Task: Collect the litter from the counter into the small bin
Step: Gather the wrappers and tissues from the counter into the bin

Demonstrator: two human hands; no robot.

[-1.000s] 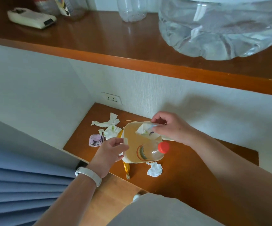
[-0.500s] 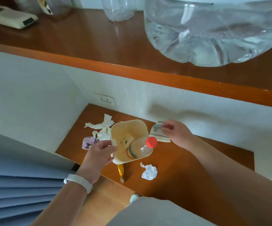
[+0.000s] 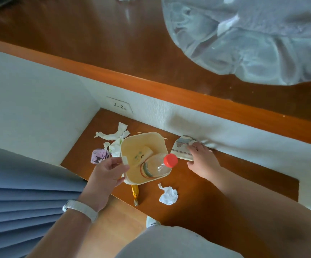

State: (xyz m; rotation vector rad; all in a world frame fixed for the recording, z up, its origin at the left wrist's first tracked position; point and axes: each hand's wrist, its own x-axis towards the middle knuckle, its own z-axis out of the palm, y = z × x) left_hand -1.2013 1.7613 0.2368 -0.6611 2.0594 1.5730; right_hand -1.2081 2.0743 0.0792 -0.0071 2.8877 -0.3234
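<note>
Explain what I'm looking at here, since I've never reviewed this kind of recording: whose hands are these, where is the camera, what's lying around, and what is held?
No machine here: a person wears one camera on the head, looking down at their own bare hands. The left hand grips the rim of a small beige bin, which already holds a clear bottle with a red cap. The right hand rests on a printed paper wrapper by the wall; whether it has gripped it is unclear. On the wooden counter lie a crumpled white tissue, torn white paper scraps, a purple cartoon wrapper and a yellow wrapper partly under the bin. A big clear water jug stands on the shelf above.
</note>
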